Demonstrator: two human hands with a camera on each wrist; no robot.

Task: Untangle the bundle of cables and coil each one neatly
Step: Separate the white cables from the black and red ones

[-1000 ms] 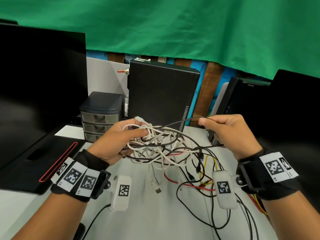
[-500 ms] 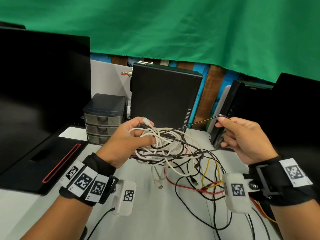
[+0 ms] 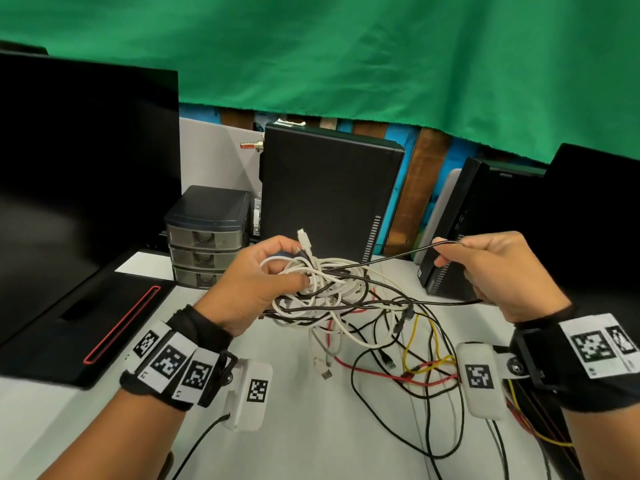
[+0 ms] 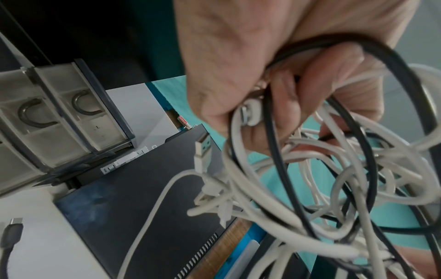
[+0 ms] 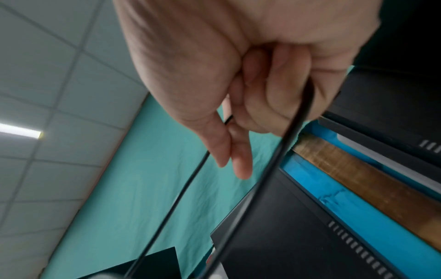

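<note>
Left hand is clenched round the bundle of white and black cables, held up off the table; fingers curl through several loops at once, per the left wrist view. Right hand pinches one black cable between thumb and fingers and holds it out to the right; the strand runs taut from the knot to that hand, then doubles back under it toward the bundle.

Risks, judged from this:
- Pulling that strand harder while the left hand squeezes everything likely cinches the knot instead of freeing it. Cause: left grip pins the loops the black cable has to slide through.
- White plug sticking up by the left thumb could snag on a loop.
- Red cable and yellow cable, plus loose black loops, trail on the table under the bundle; lifting further could drag them in.

Position: the knot sits in and just right of the left fist, with the right hand well apart from it. No cable coiled yet.
</note>
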